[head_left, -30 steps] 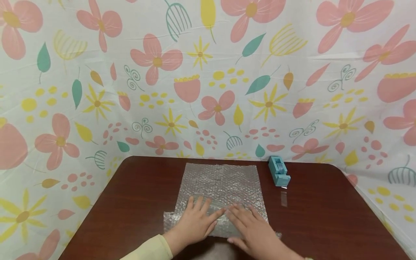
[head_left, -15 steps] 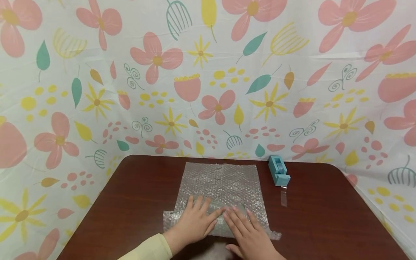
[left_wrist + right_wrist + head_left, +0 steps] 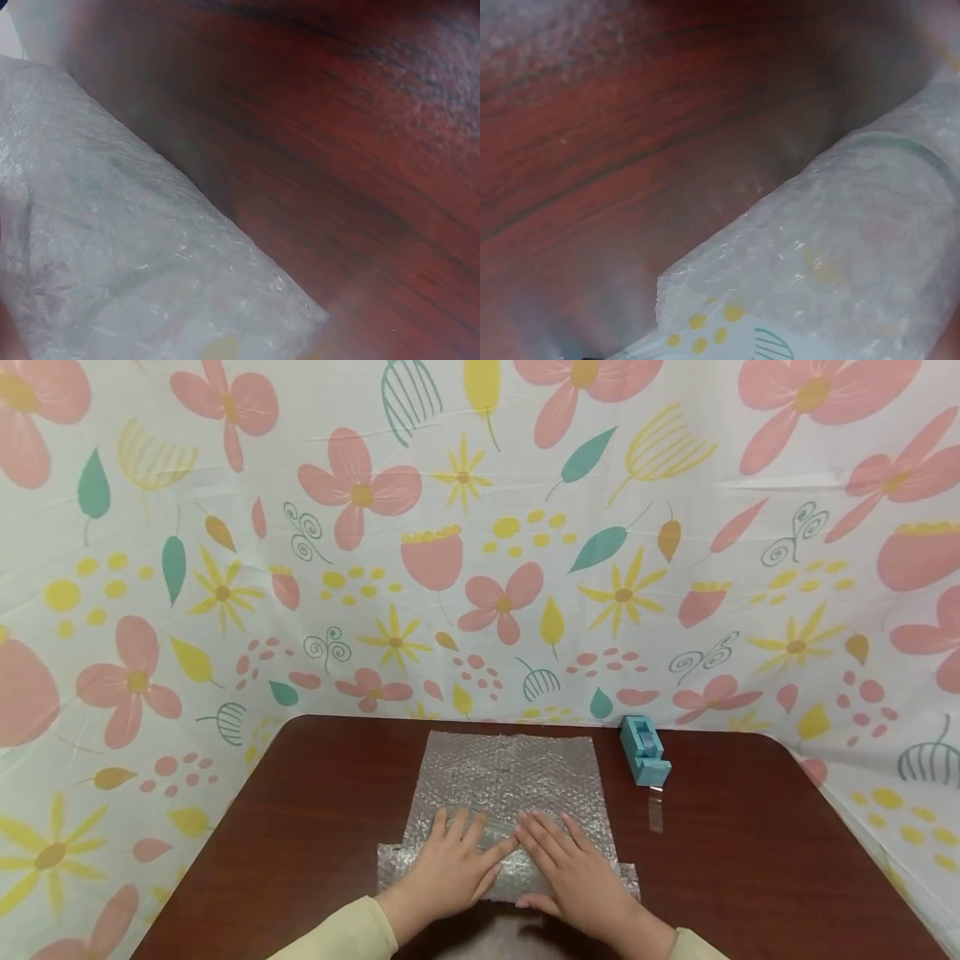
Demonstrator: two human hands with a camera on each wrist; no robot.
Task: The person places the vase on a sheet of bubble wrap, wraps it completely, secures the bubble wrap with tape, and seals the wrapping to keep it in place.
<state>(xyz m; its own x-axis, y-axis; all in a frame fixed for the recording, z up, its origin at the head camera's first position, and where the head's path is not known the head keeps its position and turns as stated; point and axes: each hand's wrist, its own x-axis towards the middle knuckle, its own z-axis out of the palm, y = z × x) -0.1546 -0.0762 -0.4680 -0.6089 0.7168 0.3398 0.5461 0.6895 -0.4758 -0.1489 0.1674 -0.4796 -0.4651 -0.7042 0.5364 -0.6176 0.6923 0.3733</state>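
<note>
A sheet of bubble wrap [image 3: 510, 768] lies flat on the table, its near end wound into a roll [image 3: 516, 875]. Something clear and greenish inside shows through; in the right wrist view a curved greenish rim [image 3: 900, 141] is visible under the wrap, but I cannot tell its kind. My left hand [image 3: 450, 870] rests on the left part of the roll, fingers extended forward. On the right part lies my right hand [image 3: 577, 877], fingers also extended, thumb at the near side. In the left wrist view, the wrapped roll [image 3: 135, 225] fills the lower left.
A light-blue tape dispenser [image 3: 643, 752] stands at the back right of the dark brown table [image 3: 750, 860]. A strip of clear tape [image 3: 656, 814] hangs from it onto the tabletop. A floral curtain [image 3: 502, 527] encloses the back and sides.
My right hand has shifted slightly along the roll, first nearer to me, then forward again. The wrap's right end has moved a little. My left hand has stayed in place.
</note>
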